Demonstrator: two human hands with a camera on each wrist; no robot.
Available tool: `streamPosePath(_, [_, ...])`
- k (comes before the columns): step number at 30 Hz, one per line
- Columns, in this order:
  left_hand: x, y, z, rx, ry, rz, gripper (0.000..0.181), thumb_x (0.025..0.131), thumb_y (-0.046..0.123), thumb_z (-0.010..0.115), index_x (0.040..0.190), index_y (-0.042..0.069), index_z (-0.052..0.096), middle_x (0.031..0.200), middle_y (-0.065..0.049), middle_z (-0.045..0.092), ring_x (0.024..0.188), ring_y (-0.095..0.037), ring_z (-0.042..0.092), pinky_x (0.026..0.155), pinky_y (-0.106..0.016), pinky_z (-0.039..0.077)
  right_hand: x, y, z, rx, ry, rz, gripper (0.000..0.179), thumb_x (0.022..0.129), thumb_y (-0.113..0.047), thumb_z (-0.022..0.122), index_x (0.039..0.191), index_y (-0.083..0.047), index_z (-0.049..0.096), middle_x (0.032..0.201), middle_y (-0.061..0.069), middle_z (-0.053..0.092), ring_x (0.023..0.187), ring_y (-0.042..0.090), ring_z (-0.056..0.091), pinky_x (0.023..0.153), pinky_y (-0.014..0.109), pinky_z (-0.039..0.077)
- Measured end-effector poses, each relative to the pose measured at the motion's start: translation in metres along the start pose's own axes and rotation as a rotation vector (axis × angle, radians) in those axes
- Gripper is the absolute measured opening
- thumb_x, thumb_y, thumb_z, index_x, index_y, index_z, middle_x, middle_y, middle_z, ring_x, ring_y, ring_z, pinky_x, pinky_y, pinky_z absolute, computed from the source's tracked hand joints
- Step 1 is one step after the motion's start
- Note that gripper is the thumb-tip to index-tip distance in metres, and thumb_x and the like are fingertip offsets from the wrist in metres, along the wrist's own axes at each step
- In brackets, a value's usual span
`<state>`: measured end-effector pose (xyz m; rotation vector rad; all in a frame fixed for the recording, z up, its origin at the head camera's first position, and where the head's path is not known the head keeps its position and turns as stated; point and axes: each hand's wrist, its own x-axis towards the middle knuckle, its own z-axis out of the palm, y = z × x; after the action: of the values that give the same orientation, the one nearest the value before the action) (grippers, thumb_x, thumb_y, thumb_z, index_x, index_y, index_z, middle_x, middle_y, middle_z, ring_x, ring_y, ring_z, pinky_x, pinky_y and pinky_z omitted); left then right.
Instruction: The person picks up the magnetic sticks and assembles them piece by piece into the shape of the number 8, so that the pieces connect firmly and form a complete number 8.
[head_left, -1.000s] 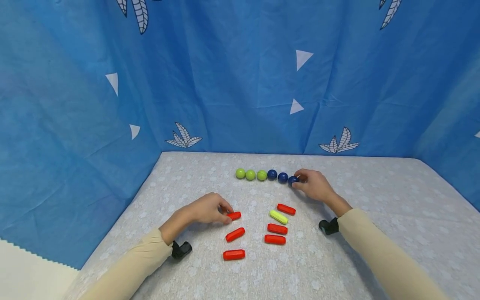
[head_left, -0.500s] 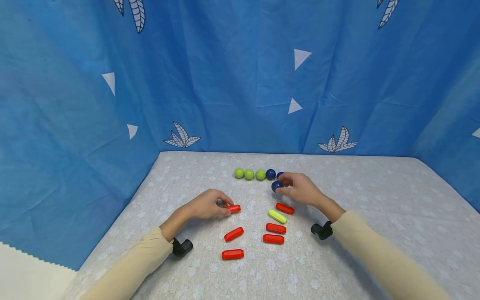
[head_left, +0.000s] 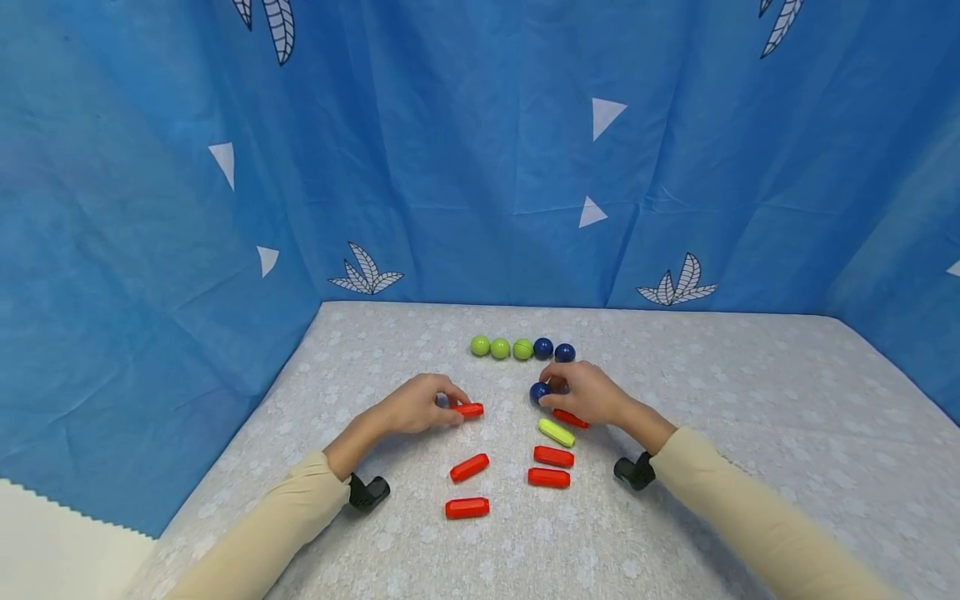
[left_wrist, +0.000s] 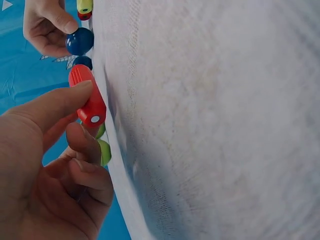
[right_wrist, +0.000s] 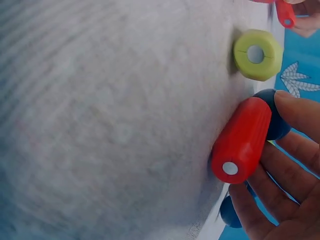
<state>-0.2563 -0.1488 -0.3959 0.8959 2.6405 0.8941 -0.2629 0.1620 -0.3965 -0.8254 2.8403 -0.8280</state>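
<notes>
In the head view my left hand (head_left: pixel 417 404) pinches a red faceted stick (head_left: pixel 471 410) between thumb and fingers. Its near end, with a round silvery disc, shows in the left wrist view, where the red stick (left_wrist: pixel 90 100) is held over the cloth. My right hand (head_left: pixel 591 395) holds a glossy dark blue ball (head_left: pixel 539 393) by its fingertips, to the right of that stick. Just under the right hand lies another red stick (head_left: pixel 572 418), partly covered by it. A yellow-green stick (head_left: pixel 557 432) lies in front of that one.
Three green balls (head_left: pixel 500 348) and two blue balls (head_left: pixel 565 353) form a row at the back. Two red sticks (head_left: pixel 467 508) lie front left, two more red sticks (head_left: pixel 549 477) front right. A blue curtain (head_left: pixel 480 167) rises behind the cloth-covered table (head_left: pixel 675 533).
My right hand has taken the blue ball from the row's right end and carried it left and nearer. The left hand has moved the red stick slightly farther away.
</notes>
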Motion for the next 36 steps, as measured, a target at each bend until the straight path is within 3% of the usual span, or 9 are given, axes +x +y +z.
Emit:
streamPosePath(10, [0.004, 0.002, 0.000, 0.015, 0.040, -0.025, 0.022, 0.088, 0.016, 0.076, 0.110, 0.012, 0.075, 0.098, 0.006, 0.065, 0.084, -0.014, 0.053, 0.073, -0.033, 0.045, 0.000, -0.002, -0.002, -0.007, -0.011, 0.021, 0.030, 0.090, -0.020, 0.075, 0.114, -0.003, 0.067, 0.097, 0.003, 0.070, 0.089, 0.018, 0.064, 0.083, 0.041, 0.053])
streamPosePath(18, [0.020, 0.004, 0.007, 0.012, 0.060, -0.023, 0.023, 0.089, 0.018, 0.076, 0.111, 0.013, 0.075, 0.101, 0.005, 0.066, 0.084, -0.014, 0.053, 0.072, -0.032, 0.045, -0.001, -0.002, 0.001, -0.014, -0.013, 0.017, 0.030, 0.090, -0.019, 0.075, 0.115, -0.003, 0.067, 0.098, 0.003, 0.069, 0.088, 0.018, 0.063, 0.083, 0.040, 0.053])
streamPosePath(25, [0.040, 0.015, 0.018, 0.050, 0.031, -0.004, 0.023, 0.090, 0.018, 0.075, 0.112, 0.014, 0.075, 0.102, 0.006, 0.067, 0.087, -0.011, 0.055, 0.076, -0.031, 0.046, -0.002, -0.001, 0.003, -0.018, -0.031, 0.012, 0.031, 0.090, -0.020, 0.074, 0.115, -0.003, 0.067, 0.099, 0.004, 0.070, 0.089, 0.018, 0.063, 0.085, 0.042, 0.052])
streamPosePath(29, [0.050, 0.021, 0.020, 0.080, 0.005, 0.037, 0.022, 0.091, 0.017, 0.073, 0.112, 0.013, 0.074, 0.100, 0.005, 0.067, 0.087, -0.011, 0.056, 0.077, -0.031, 0.047, -0.001, -0.001, 0.001, -0.021, -0.030, 0.017, 0.032, 0.090, -0.020, 0.075, 0.115, -0.002, 0.067, 0.099, 0.004, 0.070, 0.089, 0.018, 0.064, 0.084, 0.042, 0.053])
streamPosePath(36, [0.059, 0.028, 0.023, 0.107, -0.021, 0.051, 0.023, 0.092, 0.018, 0.072, 0.115, 0.013, 0.074, 0.104, 0.002, 0.067, 0.095, -0.013, 0.059, 0.084, -0.033, 0.047, -0.002, -0.003, -0.002, -0.025, -0.028, 0.033, 0.032, 0.090, -0.019, 0.075, 0.115, -0.003, 0.067, 0.098, 0.003, 0.069, 0.088, 0.017, 0.063, 0.084, 0.041, 0.053])
